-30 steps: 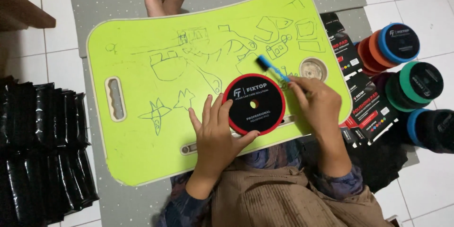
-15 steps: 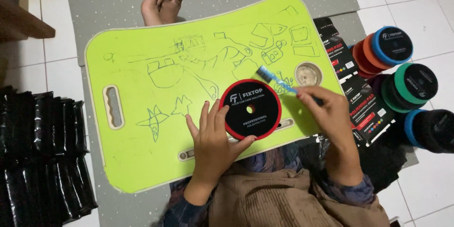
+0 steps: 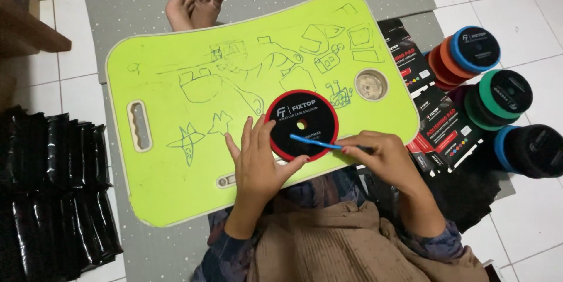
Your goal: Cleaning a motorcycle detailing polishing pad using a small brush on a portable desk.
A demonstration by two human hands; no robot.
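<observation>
A round, flat polishing pad (image 3: 301,125) with a black matte face, a red foam rim and a small hole at its centre lay near the front edge of the lime-green tabletop (image 3: 176,182), a smooth plastic lap board with rounded corners, scribbled over in pen. The left hand (image 3: 256,159) rested beside the pad with its fingers (image 3: 249,132) spread open, the fingertips touching the pad's left rim and the thumb pressed at its lower edge. The right hand (image 3: 384,156) had its fingers closed in a pinch on a thin blue stick (image 3: 316,143), which lay slantwise over the lower part of the pad's face.

The board had a slotted handle cut-out (image 3: 139,125) at its left end and a round recessed cup hole (image 3: 370,84) near its right. To the right of it, flat black printed cardboard sleeves (image 3: 437,126) lay on the floor, and beyond them stacks of thick foam discs (image 3: 495,97) with blue, orange, green and black layers. On the left sat a pile of glossy black plastic pouches (image 3: 50,194). Bare feet (image 3: 193,5) rested on a speckled grey mat (image 3: 146,6) beyond the board, over white floor tiles (image 3: 531,18).
</observation>
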